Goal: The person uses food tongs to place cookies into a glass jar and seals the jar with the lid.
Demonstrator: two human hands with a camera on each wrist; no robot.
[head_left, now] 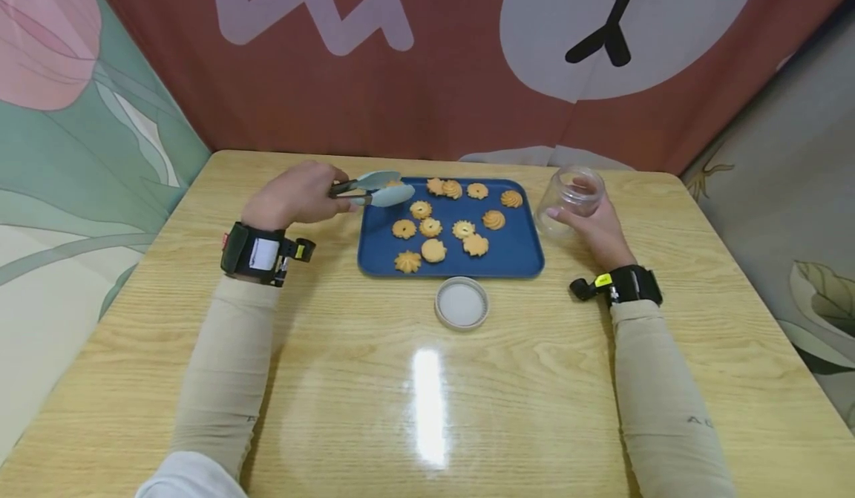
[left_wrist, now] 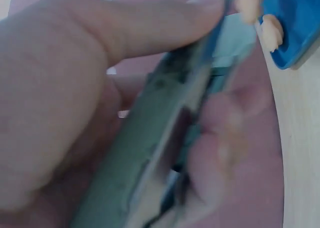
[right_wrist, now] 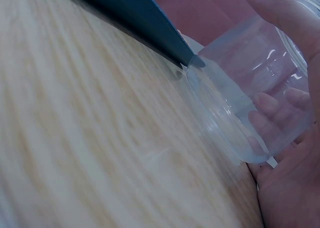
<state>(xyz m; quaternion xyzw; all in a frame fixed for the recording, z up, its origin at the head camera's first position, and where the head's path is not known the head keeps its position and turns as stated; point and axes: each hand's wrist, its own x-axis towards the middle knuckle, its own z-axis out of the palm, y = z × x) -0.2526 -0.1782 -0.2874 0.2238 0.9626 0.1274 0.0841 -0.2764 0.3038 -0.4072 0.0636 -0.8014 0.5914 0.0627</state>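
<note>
The left hand [head_left: 298, 195] has fingers clamped on the tongs [head_left: 392, 195], over the tray's [head_left: 514, 255] far left corner; the cookies [head_left: 494, 220] lie on the tray and look light, dry, brittle, so a soft pinch at their edges seems best; the right hand's [head_left: 602, 232] fingers curl round the clear jar [head_left: 568, 197], beside the tray; its wall looks stiff, perhaps slippery; its middle suits holding.

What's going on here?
A person's left hand holds tongs over the far left corner of a blue tray of cookies. A cookie shows near the tongs' tips; whether it's gripped, I can't tell. The right hand holds a clear jar beside the tray's right end; no cookies show inside. A round lid lies on the table in front of the tray.
</note>
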